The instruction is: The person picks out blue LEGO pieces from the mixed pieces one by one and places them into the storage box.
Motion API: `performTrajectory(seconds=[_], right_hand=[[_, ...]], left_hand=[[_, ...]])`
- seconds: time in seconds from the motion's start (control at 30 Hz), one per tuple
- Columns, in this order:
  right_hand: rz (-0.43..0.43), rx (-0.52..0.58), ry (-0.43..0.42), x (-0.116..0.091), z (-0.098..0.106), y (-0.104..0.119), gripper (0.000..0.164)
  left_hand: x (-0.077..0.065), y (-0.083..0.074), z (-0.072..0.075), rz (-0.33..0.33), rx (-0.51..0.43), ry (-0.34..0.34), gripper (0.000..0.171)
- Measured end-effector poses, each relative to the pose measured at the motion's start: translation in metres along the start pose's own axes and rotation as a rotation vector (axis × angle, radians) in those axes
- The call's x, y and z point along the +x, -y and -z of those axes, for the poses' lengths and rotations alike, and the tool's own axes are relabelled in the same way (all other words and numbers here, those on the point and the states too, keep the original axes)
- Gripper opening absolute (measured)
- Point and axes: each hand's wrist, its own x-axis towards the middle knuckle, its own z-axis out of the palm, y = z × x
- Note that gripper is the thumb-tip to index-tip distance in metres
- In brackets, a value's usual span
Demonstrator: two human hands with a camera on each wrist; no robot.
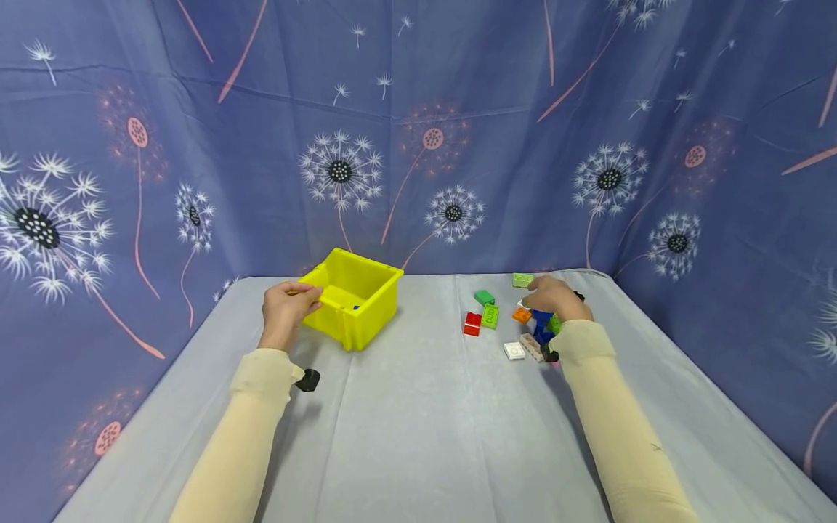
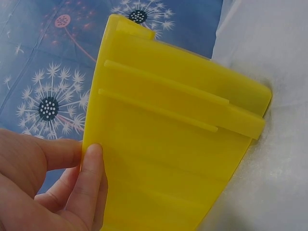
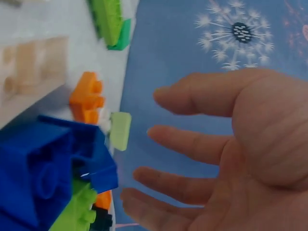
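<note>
A: Start at the left. What is that hand doing?

B: The left hand (image 1: 284, 312) pinches the left rim of the yellow, box-shaped plastic bin (image 1: 369, 319), which stands on the far left of the pale cloth-covered table (image 1: 418, 436). A small blue piece (image 1: 356, 307) shows inside.

A: Any danger there?

B: I'd say the bin could slide or tip, since 1 pinch at 1 rim would pull it unevenly.

A: And further right?

B: The red plastic brick (image 1: 472, 325), the dark green brick (image 1: 484, 298) and the lime-green brick (image 1: 490, 316) sit close together. A sweeping sleeve might scatter all 3.

A: Next?

B: The flat white square brick (image 1: 514, 351) lies nearer, and the pale green brick (image 1: 522, 280) near the table's far edge. A careless nudge could push that 1 over.

A: What about the other hand?

B: The right hand (image 1: 557, 298) hovers at the far right, fingers spread apart, grasping nothing. Beside it are the orange knobbed brick (image 1: 521, 315) and the chunky blue plastic piece (image 1: 542, 327). They're crowded, so closing on 1 could knock its neighbour; the wrist also hides part of the pile.
</note>
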Motion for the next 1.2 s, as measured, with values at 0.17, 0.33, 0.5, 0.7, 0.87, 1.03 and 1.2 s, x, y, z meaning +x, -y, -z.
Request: performTrajectory(seconds=[0.17, 0.33, 0.5, 0.7, 0.87, 1.03, 1.2], right_hand=[[-0.053, -0.085, -0.063, 0.003, -0.006, -0.003, 0.049], [-0.089, -0.106, -0.078, 0.006, -0.011, -0.007, 0.035], [-0.097, -0.088, -0.070, 0.011, -0.016, -0.008, 0.025], [-0.102, -0.077, -0.085, 0.013, -0.019, -0.009, 0.040], [-0.125, -0.069, -0.094, 0.012, -0.021, -0.008, 0.041], [-0.135, -0.039, -0.094, 0.010, -0.021, -0.007, 0.042], [-0.102, -0.026, -0.096, 0.010, -0.019, -0.009, 0.044]], left_hand=[[0.000, -0.001, 0.001, 0.000, -0.003, 0.003, 0.029], [0.001, -0.001, 0.000, 0.004, -0.014, 0.011, 0.028], [0.001, 0.000, 0.001, 0.008, -0.015, 0.005, 0.028], [0.002, -0.002, 0.001, 0.010, -0.004, 0.002, 0.029], [0.002, -0.002, 0.002, 0.006, 0.006, 0.005, 0.030], [0.002, -0.002, 0.003, 0.008, 0.015, 0.001, 0.030], [0.001, -0.002, 0.003, -0.003, 0.009, 0.011, 0.031]])
